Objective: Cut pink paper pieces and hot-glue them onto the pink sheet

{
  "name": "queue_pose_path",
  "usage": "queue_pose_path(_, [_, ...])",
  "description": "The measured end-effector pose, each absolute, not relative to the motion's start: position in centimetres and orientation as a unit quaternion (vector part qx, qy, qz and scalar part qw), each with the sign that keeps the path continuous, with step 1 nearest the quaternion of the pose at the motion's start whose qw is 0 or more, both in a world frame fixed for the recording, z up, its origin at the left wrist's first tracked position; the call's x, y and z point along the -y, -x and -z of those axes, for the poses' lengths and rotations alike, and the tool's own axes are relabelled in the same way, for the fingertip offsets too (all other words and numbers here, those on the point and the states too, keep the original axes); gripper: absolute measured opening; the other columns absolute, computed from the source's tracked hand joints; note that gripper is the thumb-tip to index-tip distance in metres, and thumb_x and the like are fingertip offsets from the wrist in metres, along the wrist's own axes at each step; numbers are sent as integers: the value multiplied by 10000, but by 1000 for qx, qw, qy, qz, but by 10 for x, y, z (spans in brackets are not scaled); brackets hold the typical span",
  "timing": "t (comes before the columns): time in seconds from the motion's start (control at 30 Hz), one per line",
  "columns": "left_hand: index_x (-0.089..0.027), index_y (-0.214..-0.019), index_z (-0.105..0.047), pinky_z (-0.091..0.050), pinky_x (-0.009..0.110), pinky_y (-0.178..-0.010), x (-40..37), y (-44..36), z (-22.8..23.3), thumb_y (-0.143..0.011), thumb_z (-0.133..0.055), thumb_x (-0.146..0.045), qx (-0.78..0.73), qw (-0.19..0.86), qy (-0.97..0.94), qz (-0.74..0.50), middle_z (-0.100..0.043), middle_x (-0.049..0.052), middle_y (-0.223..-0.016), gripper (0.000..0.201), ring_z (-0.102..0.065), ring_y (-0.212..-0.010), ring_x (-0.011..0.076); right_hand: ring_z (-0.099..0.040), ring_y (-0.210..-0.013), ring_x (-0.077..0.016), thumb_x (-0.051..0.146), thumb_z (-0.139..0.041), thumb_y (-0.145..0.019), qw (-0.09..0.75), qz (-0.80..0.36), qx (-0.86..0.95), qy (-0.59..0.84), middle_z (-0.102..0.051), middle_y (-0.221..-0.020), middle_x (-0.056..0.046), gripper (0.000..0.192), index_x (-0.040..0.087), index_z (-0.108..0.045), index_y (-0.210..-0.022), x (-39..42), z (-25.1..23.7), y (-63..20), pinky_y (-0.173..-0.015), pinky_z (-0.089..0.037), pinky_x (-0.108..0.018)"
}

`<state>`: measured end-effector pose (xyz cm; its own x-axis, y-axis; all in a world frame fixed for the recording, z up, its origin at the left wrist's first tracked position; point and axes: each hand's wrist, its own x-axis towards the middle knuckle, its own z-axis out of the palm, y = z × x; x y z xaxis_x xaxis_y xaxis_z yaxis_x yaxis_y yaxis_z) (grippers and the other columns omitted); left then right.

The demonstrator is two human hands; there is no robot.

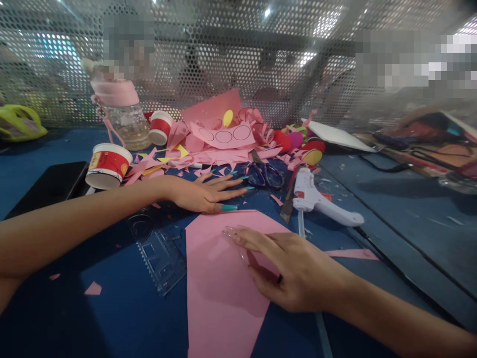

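Observation:
A large sheet of pink paper (pixel 219 278) with angled top corners lies on the blue table. My left hand (pixel 203 193), with long teal nails, is palm down with its fingers spread, its thumb at the sheet's top edge. Over the right part of the sheet is my right hand (pixel 294 263), its fingers extended and slightly bent, with nothing visible in them. A small dark spot shows by its lower fingers. Left of the sheet lies a clear plastic stencil ruler (pixel 162 258). Beyond my left fingertips are blue-handled scissors (pixel 266 175).
A white glue gun (pixel 324 201) with a cord lies at right, near a dark blade (pixel 288 199). Pink scraps (pixel 223 155) are heaped behind. Paper cups (pixel 109 166), a water bottle (pixel 124 117) and a black phone-like slab (pixel 48 186) stand left. Perforated metal (pixel 223 64) bounds the back.

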<state>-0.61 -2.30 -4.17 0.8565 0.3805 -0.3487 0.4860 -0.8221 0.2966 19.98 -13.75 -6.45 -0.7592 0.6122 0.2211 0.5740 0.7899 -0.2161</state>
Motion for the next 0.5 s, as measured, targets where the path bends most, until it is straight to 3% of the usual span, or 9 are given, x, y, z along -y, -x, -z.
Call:
queue_pose_path(0.13, [-298, -1394, 49, 53, 558, -1027, 24, 6, 42, -889, -242, -439, -231, 190, -944, 139, 124, 22, -1480, 599, 134, -1341, 247, -664, -828, -174, 187, -433, -784, 173, -60, 931, 315, -689, -959, -77, 391, 153, -462, -1173, 137, 65, -201, -718, -530, -265])
queue_pose_path(0.3, [-232, -1399, 69, 44, 558, -1030, 24, 3, 44, -896, -225, -384, -243, 183, -942, 144, 137, 49, -1476, 603, 131, -1344, 237, -592, -1032, -210, 167, -441, -790, 298, 47, 861, 409, -625, -1082, -151, 350, 120, -433, -1136, 134, 71, -200, -818, -511, -312])
queue_pose_path(0.5, [-210, -1387, 133, 29, 524, -1049, 24, 4, 46, -876, -246, -397, -249, 171, -943, 139, 157, 52, -1472, 663, 137, -1341, 237, -498, -1150, -281, 224, -463, -773, 220, -1, 867, 448, -530, -1206, -254, 561, 20, -277, -1261, 128, 74, -196, -895, -464, -419])
